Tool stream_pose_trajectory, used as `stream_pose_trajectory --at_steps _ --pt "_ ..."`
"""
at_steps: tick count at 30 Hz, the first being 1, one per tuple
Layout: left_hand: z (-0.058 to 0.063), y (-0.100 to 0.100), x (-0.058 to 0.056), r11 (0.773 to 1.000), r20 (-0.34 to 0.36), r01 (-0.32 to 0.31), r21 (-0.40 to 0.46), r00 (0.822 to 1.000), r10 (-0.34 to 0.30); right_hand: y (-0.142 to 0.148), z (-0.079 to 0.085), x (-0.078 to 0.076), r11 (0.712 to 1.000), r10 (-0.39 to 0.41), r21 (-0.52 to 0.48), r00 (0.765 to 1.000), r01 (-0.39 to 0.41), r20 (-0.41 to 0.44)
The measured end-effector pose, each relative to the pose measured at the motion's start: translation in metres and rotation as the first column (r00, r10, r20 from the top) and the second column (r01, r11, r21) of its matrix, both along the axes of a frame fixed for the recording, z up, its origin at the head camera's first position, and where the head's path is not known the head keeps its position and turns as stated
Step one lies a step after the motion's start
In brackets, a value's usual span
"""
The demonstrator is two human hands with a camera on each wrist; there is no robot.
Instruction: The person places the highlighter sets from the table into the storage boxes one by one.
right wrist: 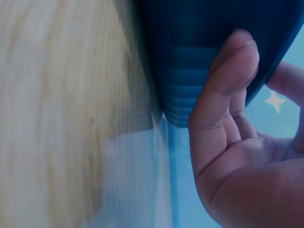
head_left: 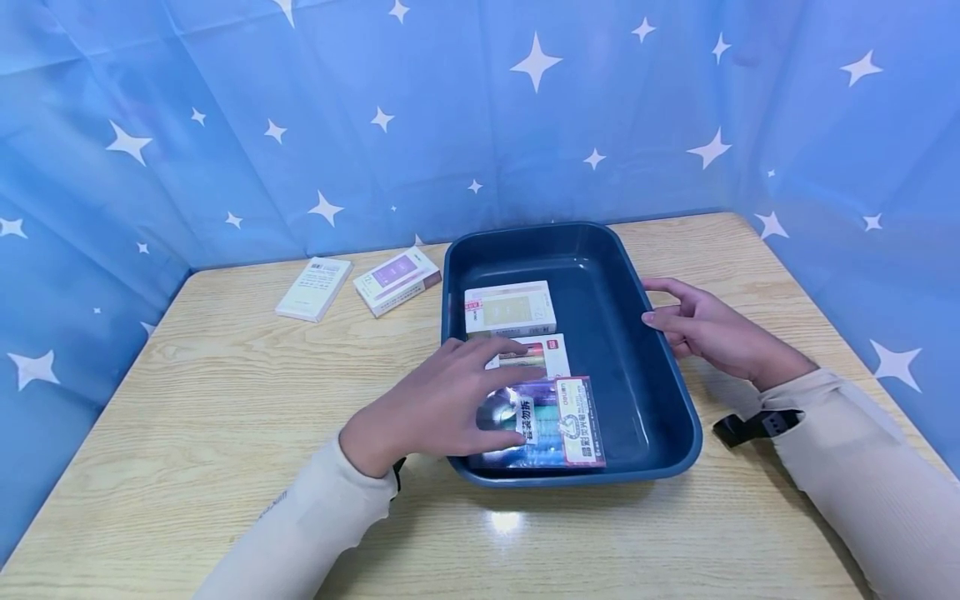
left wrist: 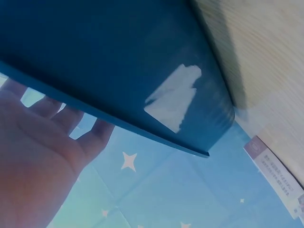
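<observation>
A dark blue tray (head_left: 622, 358) stands on the wooden table with three packs along its left side. Nearest the front lies a clear pack of highlighters (head_left: 581, 425), with teal and purple showing through its film. My left hand (head_left: 442, 400) reaches over the tray's left rim with fingers spread across this pack, the thumb at its near part. Under those fingers, a white box with a red label (head_left: 557, 354) is partly hidden. Behind it sits a white box with a yellowish panel (head_left: 517, 308). At the right rim, my right hand (head_left: 701, 327) holds the tray's edge with thumb and fingers.
Left of the tray, a white box with a purple panel (head_left: 397, 279) and a plain white box (head_left: 313, 289) lie near the table's back edge. A blue curtain with white stars (head_left: 322, 125) hangs behind and at both sides. A black strap (head_left: 753, 427) hangs by the right sleeve.
</observation>
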State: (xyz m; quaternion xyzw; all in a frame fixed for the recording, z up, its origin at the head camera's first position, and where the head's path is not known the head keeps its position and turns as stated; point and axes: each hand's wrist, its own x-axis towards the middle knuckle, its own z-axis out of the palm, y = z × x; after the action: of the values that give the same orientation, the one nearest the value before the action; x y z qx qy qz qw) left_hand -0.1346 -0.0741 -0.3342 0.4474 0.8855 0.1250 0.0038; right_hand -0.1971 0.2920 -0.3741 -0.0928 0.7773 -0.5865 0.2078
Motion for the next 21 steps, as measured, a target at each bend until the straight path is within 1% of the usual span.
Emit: stream_pose_trajectory --at_steps 3,10,15,21 --pt "0.0 -0.002 -0.002 1.0 -0.007 -0.017 0.011 1.0 0.017 0.0 0.0 0.0 1.0 -0.001 0.004 1.0 0.001 -0.003" --pt "0.001 -0.007 -0.007 0.995 0.003 -0.093 -0.022 0.996 0.093 0.0 0.0 0.0 1.0 -0.006 0.011 1.0 0.007 -0.007" --pt "0.0 -0.011 -0.011 0.992 -0.022 -0.123 -0.027 0.992 0.122 -0.001 -0.001 0.0 1.0 -0.008 0.013 1.0 0.008 -0.007" --pt "0.0 -0.014 -0.015 0.985 -0.022 -0.168 -0.029 0.986 0.167 -0.001 -0.001 0.001 1.0 -0.013 0.024 1.0 0.013 -0.005"
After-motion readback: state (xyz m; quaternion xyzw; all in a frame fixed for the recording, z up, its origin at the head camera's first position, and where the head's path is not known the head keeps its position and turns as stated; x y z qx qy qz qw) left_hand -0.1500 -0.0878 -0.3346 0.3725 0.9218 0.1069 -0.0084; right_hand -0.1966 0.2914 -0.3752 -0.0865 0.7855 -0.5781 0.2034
